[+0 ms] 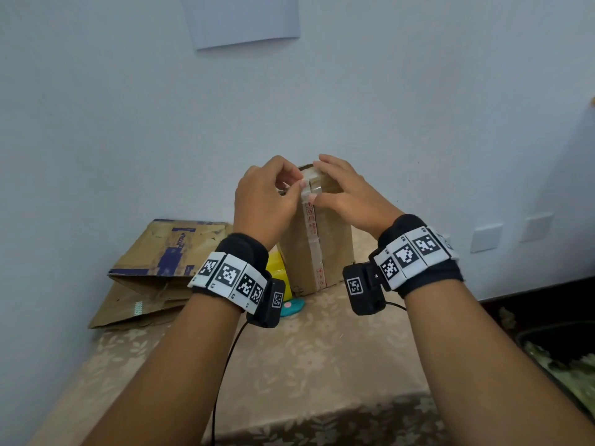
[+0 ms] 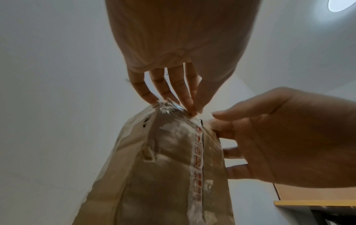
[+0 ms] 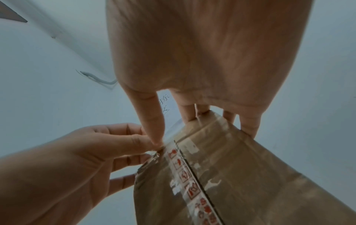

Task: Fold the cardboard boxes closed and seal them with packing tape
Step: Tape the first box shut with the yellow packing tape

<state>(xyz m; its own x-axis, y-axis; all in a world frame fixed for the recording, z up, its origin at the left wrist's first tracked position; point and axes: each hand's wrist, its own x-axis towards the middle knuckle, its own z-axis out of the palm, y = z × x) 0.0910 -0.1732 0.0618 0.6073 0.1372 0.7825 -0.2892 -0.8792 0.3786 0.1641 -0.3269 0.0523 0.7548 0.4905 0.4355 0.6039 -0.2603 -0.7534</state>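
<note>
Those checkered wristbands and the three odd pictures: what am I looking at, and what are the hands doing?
No machine here: a person wears marker bands and small cameras. The wide picture comes from a head camera; the other two look up along each wrist. An upright cardboard box stands on a table with a floral cloth, with printed tape down its seam. At its top, the left hand pinches a tape end, and the right hand rests its fingers over the top edge. A flattened box lies to the left, and something yellow sits behind the left wrist.
</note>
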